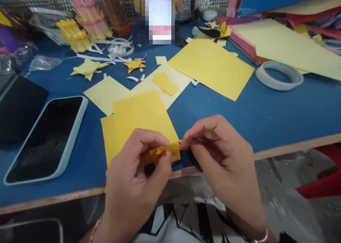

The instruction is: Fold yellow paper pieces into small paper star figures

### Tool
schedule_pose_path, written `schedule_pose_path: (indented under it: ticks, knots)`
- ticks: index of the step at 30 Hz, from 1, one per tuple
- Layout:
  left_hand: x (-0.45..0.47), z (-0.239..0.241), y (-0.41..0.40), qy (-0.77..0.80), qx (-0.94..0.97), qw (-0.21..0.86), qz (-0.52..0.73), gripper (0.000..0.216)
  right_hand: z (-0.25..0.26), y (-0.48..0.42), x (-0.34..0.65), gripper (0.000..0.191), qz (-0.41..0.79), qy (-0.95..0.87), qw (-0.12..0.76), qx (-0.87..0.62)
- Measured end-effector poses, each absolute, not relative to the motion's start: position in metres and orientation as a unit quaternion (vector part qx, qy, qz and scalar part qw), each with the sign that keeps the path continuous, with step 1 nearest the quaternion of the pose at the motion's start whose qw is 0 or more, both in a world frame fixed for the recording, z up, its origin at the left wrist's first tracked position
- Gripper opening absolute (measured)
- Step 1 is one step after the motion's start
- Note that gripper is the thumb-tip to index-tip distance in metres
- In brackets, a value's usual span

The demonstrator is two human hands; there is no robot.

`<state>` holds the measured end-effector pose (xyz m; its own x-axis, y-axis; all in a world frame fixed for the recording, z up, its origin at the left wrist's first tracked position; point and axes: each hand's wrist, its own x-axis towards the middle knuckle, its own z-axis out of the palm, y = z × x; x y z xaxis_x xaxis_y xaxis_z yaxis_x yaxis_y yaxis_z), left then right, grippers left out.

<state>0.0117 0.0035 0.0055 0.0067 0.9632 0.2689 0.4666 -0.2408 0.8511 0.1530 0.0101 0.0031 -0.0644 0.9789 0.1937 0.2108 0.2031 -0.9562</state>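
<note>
Over the near edge of the blue table (pixel 279 118), both my hands pinch one small folded piece of orange-yellow paper (pixel 166 151). My left hand (pixel 138 172) grips its left part between thumb and fingers. My right hand (pixel 221 154) pinches its right end with thumb and forefinger. Just behind the hands lie stacked yellow paper sheets (pixel 138 118).
A phone (pixel 48 138) lies face up at the left. A large yellow sheet (pixel 210 67), a tape ring (pixel 279 75), small folded paper stars (pixel 87 68), paper lantern shapes (pixel 77 26) and white scraps cover the back. Coloured paper is stacked at the right (pixel 287 44).
</note>
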Motion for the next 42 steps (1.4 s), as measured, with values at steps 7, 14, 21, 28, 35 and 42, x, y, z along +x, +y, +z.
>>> schedule_pose_path:
  ticks: [7,14,21,28,35,42]
  knots:
    - [0.014,0.005,0.002,0.536,0.628,0.304,0.475,0.025,0.006,0.015,0.153,0.006,0.395,-0.673,0.394,-0.487]
    - [0.013,0.006,0.002,0.548,0.648,0.264,0.458,0.021,0.005,0.012,0.156,0.010,0.384,-0.677,0.375,-0.504]
    - [0.011,0.005,0.000,0.534,0.654,0.288,0.452,0.025,0.005,0.012,0.155,0.010,0.437,-0.608,0.452,-0.485]
    - [0.010,0.011,0.003,0.513,0.661,0.340,0.430,0.030,0.006,0.010,0.156,0.019,0.488,-0.572,0.478,-0.454]
    - [0.005,0.010,0.002,0.504,0.664,0.377,0.404,0.030,0.006,0.012,0.161,0.016,0.528,-0.575,0.462,-0.420]
    - [-0.001,0.008,0.003,0.484,0.692,0.362,0.395,0.026,0.008,0.015,0.163,0.015,0.525,-0.587,0.445,-0.427]
